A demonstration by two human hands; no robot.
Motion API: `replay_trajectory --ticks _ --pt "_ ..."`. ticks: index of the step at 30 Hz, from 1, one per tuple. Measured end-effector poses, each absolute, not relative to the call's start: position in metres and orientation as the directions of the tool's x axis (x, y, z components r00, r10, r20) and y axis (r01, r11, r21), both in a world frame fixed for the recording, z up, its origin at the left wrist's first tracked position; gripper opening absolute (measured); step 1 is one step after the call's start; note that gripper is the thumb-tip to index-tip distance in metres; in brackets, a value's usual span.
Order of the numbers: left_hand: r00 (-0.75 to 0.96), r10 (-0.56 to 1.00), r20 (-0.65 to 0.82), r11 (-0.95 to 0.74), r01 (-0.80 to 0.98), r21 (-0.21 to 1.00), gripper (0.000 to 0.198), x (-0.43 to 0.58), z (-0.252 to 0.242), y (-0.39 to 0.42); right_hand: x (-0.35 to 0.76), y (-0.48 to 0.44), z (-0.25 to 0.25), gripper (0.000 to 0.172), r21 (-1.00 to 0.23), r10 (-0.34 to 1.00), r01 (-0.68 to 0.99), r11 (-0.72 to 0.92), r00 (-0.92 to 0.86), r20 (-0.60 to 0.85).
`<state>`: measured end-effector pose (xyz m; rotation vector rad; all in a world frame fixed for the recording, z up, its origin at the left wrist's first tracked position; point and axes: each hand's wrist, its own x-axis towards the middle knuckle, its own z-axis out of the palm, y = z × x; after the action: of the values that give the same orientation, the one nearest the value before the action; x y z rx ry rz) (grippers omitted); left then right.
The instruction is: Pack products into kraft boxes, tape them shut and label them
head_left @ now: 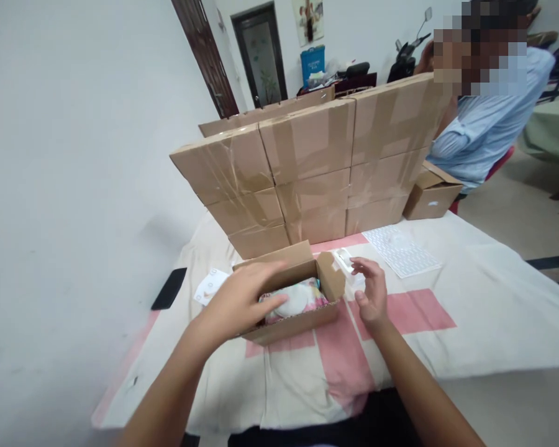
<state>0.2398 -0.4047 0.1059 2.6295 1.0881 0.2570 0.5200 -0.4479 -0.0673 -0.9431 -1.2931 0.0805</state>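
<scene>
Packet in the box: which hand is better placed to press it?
Likely the left hand: its thumb is over the packet; the right hand is outside the box, beside a flap.

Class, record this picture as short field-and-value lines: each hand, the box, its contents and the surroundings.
Left hand: spread over the open brown cardboard box; contact unclear
Right hand: fingers loosely curled, beside a small white object; contact unclear
Box contents: a shiny multicoloured packet
Right of box: white patterned rectangular sheet
Behind box: tall brown taped-cardboard panel
Surface: cream-and-pink cloth
</scene>
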Motion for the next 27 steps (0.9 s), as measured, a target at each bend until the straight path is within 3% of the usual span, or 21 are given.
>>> replay_trajectory --ticks 2,4,6,8,10,13,16,18,21,23,25,27 --pt "0.475 0.856 0.203 -0.506 0.694 0.511 0.074 0.196 0.093 -0.416 0.521 -0.448 -0.067 0.051 -0.593 0.606 0.487 0.641 0.151 0.781" --pt "0.437 0.89 0.126 -0.414 0.665 0.621 0.094 0.161 0.068 -0.423 0.517 -0.447 -0.067 0.054 -0.558 0.643 0.498 0.664 -0.001 0.766" --pt "0.515 0.857 0.015 -0.382 0.615 0.69 0.104 0.14 0.041 -0.427 0.511 -0.445 -0.067 0.057 -0.542 0.644 0.491 0.682 -0.052 0.763" --pt "0.605 0.795 -0.038 -0.409 0.582 0.703 0.097 0.134 0.022 -0.429 0.504 -0.443 -0.066 0.057 -0.507 0.61 0.507 0.697 -0.048 0.791" --pt "0.653 0.756 -0.044 -0.451 0.569 0.688 0.075 0.138 0.012 -0.426 0.499 -0.443 -0.065 0.051 -0.465 0.592 0.532 0.708 -0.088 0.801" --pt "0.588 0.808 0.02 -0.425 0.56 0.712 0.053 0.148 0.006 -0.415 0.492 -0.446 -0.064 0.036 -0.507 0.649 0.51 0.695 -0.144 0.747" --pt "0.418 0.888 0.193 -0.395 0.478 0.785 0.066 0.157 -0.002 -0.398 0.485 -0.449 -0.068 0.036 -0.662 0.744 0.438 0.608 -0.023 0.668" --pt "0.36 0.896 0.261 -0.401 0.401 0.824 0.077 0.164 -0.012 -0.386 0.48 -0.449 -0.071 0.048 -0.763 0.796 0.377 0.525 0.1 0.597" --pt "0.348 0.905 0.243 -0.36 0.327 0.874 0.091 0.172 -0.023 -0.374 0.477 -0.447 -0.069 0.075 -0.849 0.856 0.282 0.448 0.141 0.498" --pt "0.346 0.909 0.23 -0.339 0.299 0.892 0.1 0.173 -0.023 -0.371 0.477 -0.445 -0.063 0.083 -0.869 0.881 0.227 0.439 0.081 0.466" --pt "0.372 0.901 0.224 -0.355 0.333 0.873 0.098 0.167 -0.017 -0.372 0.477 -0.443 -0.053 0.085 -0.87 0.885 0.207 0.448 0.038 0.465" --pt "0.441 0.878 0.189 -0.4 0.455 0.796 0.078 0.159 -0.005 -0.375 0.478 -0.441 -0.044 0.083 -0.841 0.861 0.244 0.483 0.041 0.506"
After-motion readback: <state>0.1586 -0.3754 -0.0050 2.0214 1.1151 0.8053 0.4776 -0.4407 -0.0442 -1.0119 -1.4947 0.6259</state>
